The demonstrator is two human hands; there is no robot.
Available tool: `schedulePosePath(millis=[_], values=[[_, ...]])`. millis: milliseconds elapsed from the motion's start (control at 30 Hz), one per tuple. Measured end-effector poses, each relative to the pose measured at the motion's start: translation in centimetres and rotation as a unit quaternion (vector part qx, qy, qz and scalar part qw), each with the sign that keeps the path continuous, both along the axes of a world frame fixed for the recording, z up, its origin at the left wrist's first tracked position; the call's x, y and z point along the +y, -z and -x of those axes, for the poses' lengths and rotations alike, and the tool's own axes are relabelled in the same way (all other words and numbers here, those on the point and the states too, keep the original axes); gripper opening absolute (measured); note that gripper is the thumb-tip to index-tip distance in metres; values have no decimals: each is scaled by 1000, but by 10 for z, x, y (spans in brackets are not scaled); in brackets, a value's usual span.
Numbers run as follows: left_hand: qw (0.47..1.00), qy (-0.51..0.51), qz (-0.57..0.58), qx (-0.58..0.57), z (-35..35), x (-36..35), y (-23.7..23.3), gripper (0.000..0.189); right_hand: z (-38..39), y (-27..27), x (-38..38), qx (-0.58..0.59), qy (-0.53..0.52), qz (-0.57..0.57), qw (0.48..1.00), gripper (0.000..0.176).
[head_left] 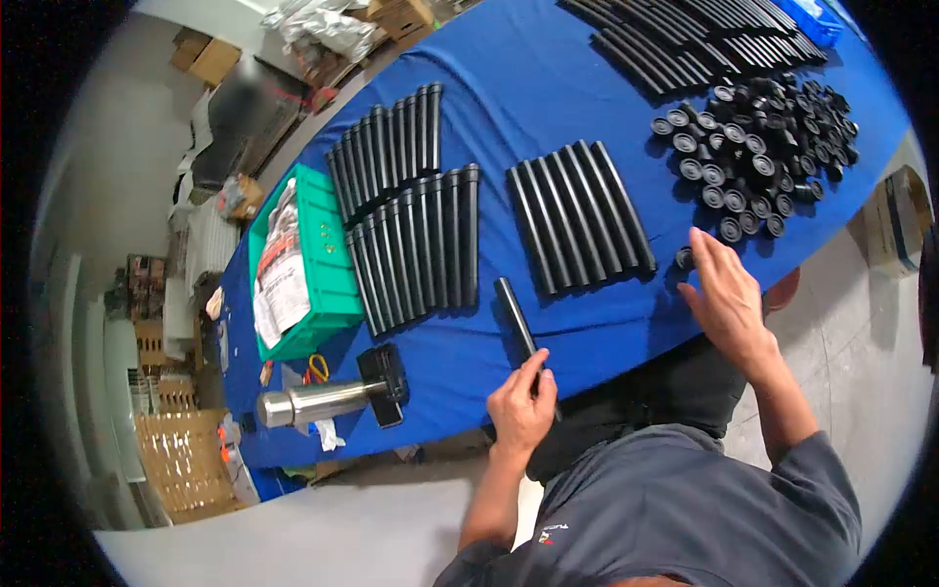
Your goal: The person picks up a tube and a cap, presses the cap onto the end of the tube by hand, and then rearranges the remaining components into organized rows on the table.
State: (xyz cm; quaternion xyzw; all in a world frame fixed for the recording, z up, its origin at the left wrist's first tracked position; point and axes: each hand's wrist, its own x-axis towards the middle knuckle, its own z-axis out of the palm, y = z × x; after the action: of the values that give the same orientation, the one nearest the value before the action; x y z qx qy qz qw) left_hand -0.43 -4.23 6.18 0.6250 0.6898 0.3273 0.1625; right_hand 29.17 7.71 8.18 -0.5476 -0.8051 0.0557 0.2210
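My left hand [523,406] is closed around the lower end of a black tube [515,315], which points away from me over the table's near edge. My right hand [729,301] is open above the near right side of the table, thumb spread from its stretched fingers. Close to those fingertips lies a single black cap [684,257], partly shaded by the hand. Beyond it spreads a heap of round black caps [732,199]. Between my hands and farther back, a row of loose black tubes [579,220] lies side by side.
Two rows of black tubes with wider ends [416,249] lie left of centre. Beside them stands a green crate [333,264] holding printed bags. A steel cylinder with a black base [328,401] rests near the front left edge. More thin tubes [665,49] and a blue bin [817,24] are at the back.
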Motion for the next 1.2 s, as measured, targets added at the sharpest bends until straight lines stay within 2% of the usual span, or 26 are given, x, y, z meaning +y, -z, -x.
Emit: schedulePosePath(millis=[33, 100, 133, 167, 233, 367, 400, 500, 533, 633, 667, 700, 767, 800, 833, 900, 1000, 1100, 1200], values=[[1000, -7, 14, -10, -4, -8, -5, 26, 2, -10, -8, 28, -4, -2, 1000, 72], [999, -22, 36, -15, -12, -23, -12, 29, 10, -21, -25, 102, -104, 7, 989, 71], [998, -33, 52, -28, -17, -29, -14, 29, 18, -19, -31, 134, -160, 66, 976, 70], [996, -43, 66, -41, -21, -33, -17, 31, 29, -11, -36, 160, -217, 125, 955, 68], [998, -37, 53, 18, -23, -32, -19, 34, 49, 9, -38, 219, -329, 231, 889, 72], [995, -57, 53, 54, -19, -27, -11, 33, 82, 25, -37, 234, -430, 250, 836, 79], [996, -59, 45, 57, -17, -25, -10, 33, 89, 38, -35, 262, -437, 294, 809, 78], [996, -57, 58, 26, -16, -17, -16, 32, 95, 54, -32, 327, -447, 319, 769, 78], [997, -50, 58, 12, -16, -16, -10, 33, 97, 53, -34, 348, -422, 302, 781, 68], [995, -25, 90, -46, -19, -10, -14, 39, 93, 50, -30, 431, -367, 353, 746, 58], [991, -12, 111, -68, -21, -7, -19, 42, 90, 54, -29, 446, -335, 360, 748, 49], [995, -13, 93, -34, -23, -4, -31, 55, 89, 57, -32, 495, -294, 411, 707, 46], [999, 24, 16, 28, -11, 5, -32, 68, 89, 60, -32, 584, -206, 494, 610, 42], [993, 62, -27, 98, -4, 14, -34, 77, 91, 60, -32, 616, -192, 480, 594, 40], [978, 95, -61, 177, -1, 24, -33, 75, 92, 63, -32, 621, -193, 480, 589, 40], [958, 133, -79, 242, 0, 36, -30, 66, 96, 71, -34, 613, -215, 426, 630, 41], [989, 117, 28, 91, 16, 31, -2, 52, 92, 70, -32, 566, -245, 381, 689, 44], [986, 120, 97, 63, 12, 30, -17, 42, 89, 65, -33, 554, -263, 391, 686, 48], [973, 125, 196, 8, 8, 27, -35, 34, 93, 71, -34, 595, -282, 346, 669, 45]])
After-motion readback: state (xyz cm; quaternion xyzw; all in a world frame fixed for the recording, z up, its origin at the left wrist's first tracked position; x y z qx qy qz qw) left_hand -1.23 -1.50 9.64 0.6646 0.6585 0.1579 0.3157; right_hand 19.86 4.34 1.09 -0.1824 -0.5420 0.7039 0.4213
